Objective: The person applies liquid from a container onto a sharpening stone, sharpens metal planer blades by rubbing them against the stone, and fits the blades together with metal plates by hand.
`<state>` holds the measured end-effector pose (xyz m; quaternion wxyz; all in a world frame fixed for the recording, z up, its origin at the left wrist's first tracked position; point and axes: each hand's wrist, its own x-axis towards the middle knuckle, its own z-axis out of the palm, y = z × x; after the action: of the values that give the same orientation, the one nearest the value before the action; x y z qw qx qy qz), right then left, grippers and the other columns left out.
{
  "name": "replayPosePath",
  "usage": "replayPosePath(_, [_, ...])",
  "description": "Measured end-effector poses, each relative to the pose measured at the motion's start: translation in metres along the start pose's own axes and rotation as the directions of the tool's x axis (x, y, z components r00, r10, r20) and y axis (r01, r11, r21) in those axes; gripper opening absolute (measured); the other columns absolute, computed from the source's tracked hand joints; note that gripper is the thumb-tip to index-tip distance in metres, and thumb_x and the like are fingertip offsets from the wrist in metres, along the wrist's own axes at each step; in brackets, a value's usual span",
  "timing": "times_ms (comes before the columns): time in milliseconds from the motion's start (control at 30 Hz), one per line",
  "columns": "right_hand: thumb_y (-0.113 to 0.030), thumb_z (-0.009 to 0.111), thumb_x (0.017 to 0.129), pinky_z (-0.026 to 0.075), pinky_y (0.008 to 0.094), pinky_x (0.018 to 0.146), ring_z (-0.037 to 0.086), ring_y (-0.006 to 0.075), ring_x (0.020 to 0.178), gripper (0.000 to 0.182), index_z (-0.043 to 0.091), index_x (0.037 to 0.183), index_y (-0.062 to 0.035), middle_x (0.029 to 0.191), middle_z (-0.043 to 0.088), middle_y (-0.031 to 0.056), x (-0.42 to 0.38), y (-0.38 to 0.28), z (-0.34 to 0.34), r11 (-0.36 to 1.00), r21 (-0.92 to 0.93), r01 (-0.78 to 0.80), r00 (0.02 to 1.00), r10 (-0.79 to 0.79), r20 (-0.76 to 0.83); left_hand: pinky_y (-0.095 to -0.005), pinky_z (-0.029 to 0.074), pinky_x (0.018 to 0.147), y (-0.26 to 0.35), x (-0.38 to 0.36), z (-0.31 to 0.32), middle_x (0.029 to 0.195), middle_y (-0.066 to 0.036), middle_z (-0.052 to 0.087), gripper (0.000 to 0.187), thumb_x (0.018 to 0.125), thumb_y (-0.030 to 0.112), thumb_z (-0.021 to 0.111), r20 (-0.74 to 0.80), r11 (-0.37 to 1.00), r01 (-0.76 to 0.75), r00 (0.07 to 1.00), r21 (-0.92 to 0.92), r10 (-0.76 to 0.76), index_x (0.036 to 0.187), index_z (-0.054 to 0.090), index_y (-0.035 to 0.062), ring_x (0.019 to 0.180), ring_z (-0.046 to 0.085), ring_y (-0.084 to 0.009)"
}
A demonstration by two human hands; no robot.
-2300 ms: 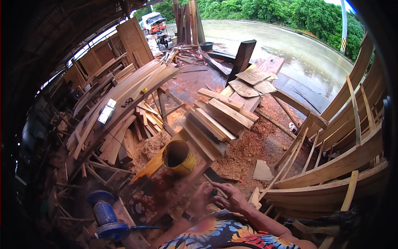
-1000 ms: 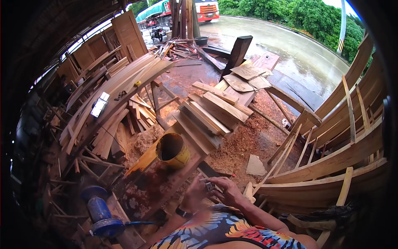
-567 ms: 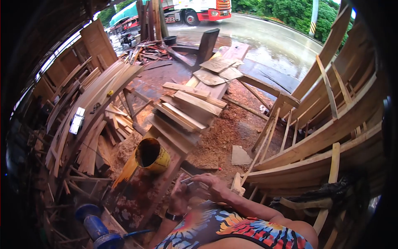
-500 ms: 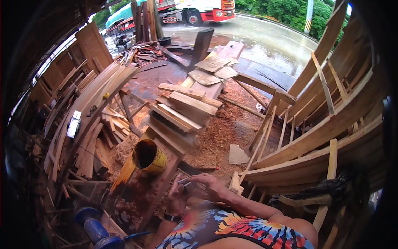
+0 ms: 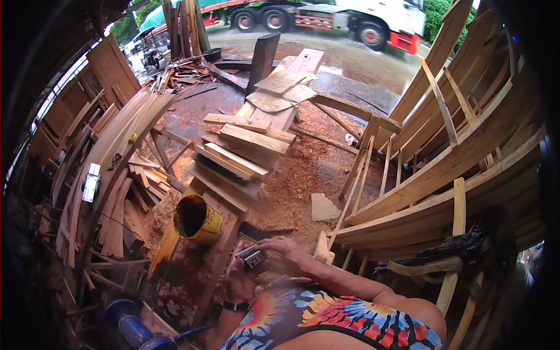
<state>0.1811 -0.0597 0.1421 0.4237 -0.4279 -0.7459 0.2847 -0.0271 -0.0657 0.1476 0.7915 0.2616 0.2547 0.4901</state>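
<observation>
In front of my chest, low in the middle of the view, both hands are on a small black box with pale markings [image 5: 251, 258]; I cannot make out its exact kind. My left hand [image 5: 239, 282], with a dark band at its wrist, is closed around the box's lower left side. My right hand [image 5: 282, 249] reaches in from the right, its fingers bent and closed at the box's upper right end. Just beyond my left hand, a yellow bucket with a dark-stained inside [image 5: 199, 220] stands tilted-looking on a plank.
Cut boards [image 5: 245, 153] lie stacked on a long bench ahead, with flat brown sheets [image 5: 283, 90] farther along. Long planks lean at the right [image 5: 431, 198] and lie at the left [image 5: 125, 137]. A blue cylindrical tool [image 5: 135, 326] sits lower left. A truck [image 5: 373, 26] is on the wet road.
The small box has turned so that its marked face shows; before, only thin pale edges showed between my hands. The truck has moved right, and the view has shifted slightly.
</observation>
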Motion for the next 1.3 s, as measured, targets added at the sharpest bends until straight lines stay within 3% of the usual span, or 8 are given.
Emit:
replayPosePath(667, [-0.018,0.08,0.081,0.051,0.0447,0.098,0.063,0.035,0.118,0.052,0.065,0.13,-0.0111,0.128,0.068,0.0141,-0.005,0.007,0.0,0.999,0.013,0.039,0.999,-0.039,0.004,-0.0554,0.058,0.096,0.0,-0.002,0.001,0.137,-0.025,0.055,0.098,0.089,0.048,0.073,0.031,0.999,-0.039,0.999,0.011,0.039,0.158,0.02,0.0039,0.121,0.063,-0.0406])
replayPosePath(1033, [-0.015,0.08,0.082,0.051,0.0429,0.099,0.064,0.0333,0.117,0.044,0.068,0.124,-0.0097,0.125,0.07,0.0129,0.003,-0.014,-0.007,0.999,0.02,-0.031,0.999,0.031,0.011,-0.056,0.057,0.099,-0.003,-0.002,-0.006,0.138,-0.023,0.055,0.102,0.088,0.044,0.076,-0.023,0.999,-0.043,0.999,-0.032,0.043,0.159,0.015,0.0015,0.122,0.062,-0.0376])
replayPosePath(1200, [-0.013,0.079,0.081,0.049,0.0435,0.102,0.062,0.034,0.12,0.055,0.062,0.133,-0.0099,0.132,0.065,0.015,0.004,-0.014,-0.008,0.996,0.041,-0.074,0.997,0.074,0.025,-0.0548,0.056,0.099,-0.001,-0.001,-0.005,0.137,-0.023,0.055,0.101,0.089,0.044,0.075,-0.017,0.999,-0.049,0.999,-0.002,0.049,0.158,0.016,-0.0003,0.123,0.062,-0.0376])
replayPosePath(1300, [-0.01,0.076,0.08,0.046,0.0447,0.107,0.057,0.0358,0.127,0.066,0.055,0.142,-0.0105,0.14,0.059,0.0175,0.006,-0.016,-0.011,0.995,0.044,-0.087,0.994,0.084,0.077,-0.0407,0.049,0.106,0.01,-0.005,0.01,0.133,-0.015,0.057,0.118,0.08,0.05,0.084,0.012,0.997,0.018,1.0,0.07,-0.019,0.161,0.014,0.0005,0.124,0.06,-0.0269])
